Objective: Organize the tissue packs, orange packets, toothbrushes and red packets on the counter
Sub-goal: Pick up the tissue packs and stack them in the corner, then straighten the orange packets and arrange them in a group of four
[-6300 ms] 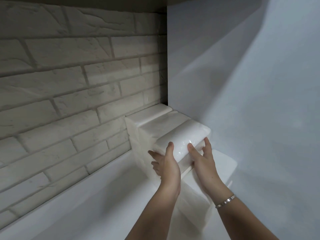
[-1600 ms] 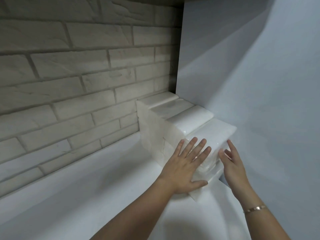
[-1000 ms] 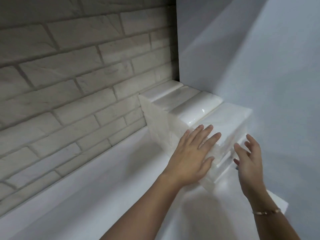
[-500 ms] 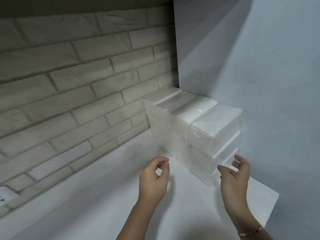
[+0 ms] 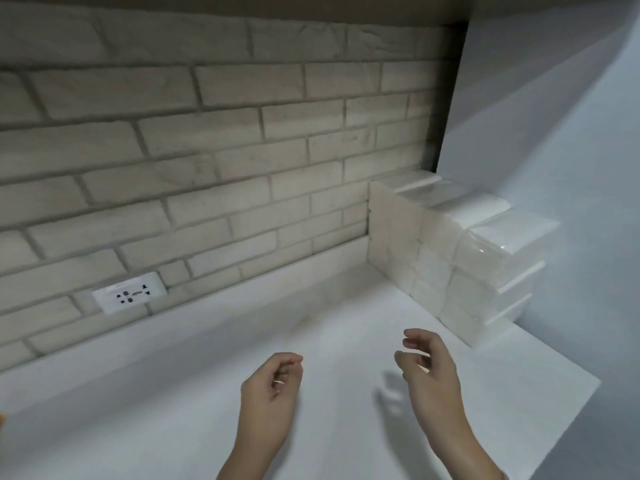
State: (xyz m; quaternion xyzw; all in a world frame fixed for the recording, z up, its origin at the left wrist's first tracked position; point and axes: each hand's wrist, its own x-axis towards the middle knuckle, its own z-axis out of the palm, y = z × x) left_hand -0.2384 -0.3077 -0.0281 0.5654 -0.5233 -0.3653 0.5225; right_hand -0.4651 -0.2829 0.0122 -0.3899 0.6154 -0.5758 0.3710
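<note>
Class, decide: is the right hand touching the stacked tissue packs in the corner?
Apart. The head view shows bare white counter between the right hand and the tissue packs; the hand holds nothing.

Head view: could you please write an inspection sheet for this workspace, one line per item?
Surface: white counter.
Job's things: tissue packs stacked in the right corner; orange sliver at the left edge, unclear; toothbrushes, red packets not seen.
Clutter: nothing seen.
Hands: left hand and right hand loosely curled, holding nothing, above the counter.
Cables: nothing seen.
Surroundings: brick wall with a socket behind; plain wall on the right.
</note>
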